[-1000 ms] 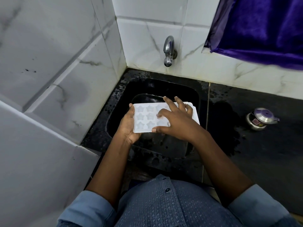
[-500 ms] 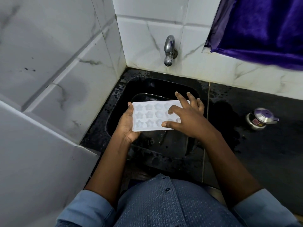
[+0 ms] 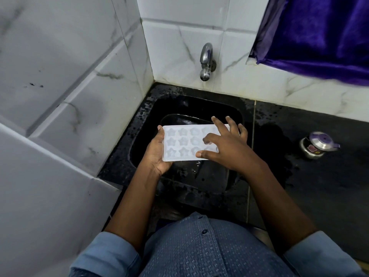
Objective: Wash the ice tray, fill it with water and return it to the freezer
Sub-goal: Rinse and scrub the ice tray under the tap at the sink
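A white ice tray (image 3: 182,142) with star-shaped cups is held level over the black sink (image 3: 235,114). My left hand (image 3: 157,154) grips its left end from underneath, thumb on the rim. My right hand (image 3: 227,144) lies over the tray's right half with fingers spread, the fingertips touching the cups and rim. The right end of the tray is hidden under that hand. The steel tap (image 3: 206,61) sticks out of the tiled wall above the sink, and no water runs from it.
A dark pan or plate (image 3: 179,118) lies in the sink below the tray. A small steel pot with a lid (image 3: 317,144) stands on the wet black counter (image 3: 319,186) at the right. White tiled walls close in on the left and back; a purple curtain (image 3: 319,33) hangs top right.
My right hand has slid rightwards along the tray, uncovering more star cups, and its fingers have spread. The tray has levelled and shifted slightly. The left hand keeps its hold.
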Tool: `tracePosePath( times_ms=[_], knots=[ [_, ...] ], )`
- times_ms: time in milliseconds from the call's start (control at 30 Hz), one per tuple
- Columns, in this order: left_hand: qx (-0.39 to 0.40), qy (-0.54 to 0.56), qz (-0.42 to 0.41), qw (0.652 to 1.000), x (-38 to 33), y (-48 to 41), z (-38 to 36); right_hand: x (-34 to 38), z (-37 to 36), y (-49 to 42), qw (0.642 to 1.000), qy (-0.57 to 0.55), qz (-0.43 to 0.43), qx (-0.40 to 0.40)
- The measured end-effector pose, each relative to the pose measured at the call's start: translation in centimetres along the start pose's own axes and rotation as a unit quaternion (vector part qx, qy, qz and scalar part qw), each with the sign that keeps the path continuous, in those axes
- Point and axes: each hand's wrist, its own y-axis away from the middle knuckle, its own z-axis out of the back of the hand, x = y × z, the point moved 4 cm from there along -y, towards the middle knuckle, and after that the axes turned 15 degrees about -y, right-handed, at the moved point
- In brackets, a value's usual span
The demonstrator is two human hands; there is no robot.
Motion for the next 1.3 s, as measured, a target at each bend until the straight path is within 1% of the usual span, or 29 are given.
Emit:
tracePosePath(
  times_ms=[733,1300],
  knots=[
    [-0.011,-0.002,-0.013,1.000,-0.4,0.4,0.1,0.2,0.3,0.5,1.000,-0.014,0.003,0.007],
    [-0.014,0.005,-0.005,1.000,0.5,0.5,0.4,0.0,-0.1,0.8,1.000,-0.020,0.011,0.003]
  ],
)
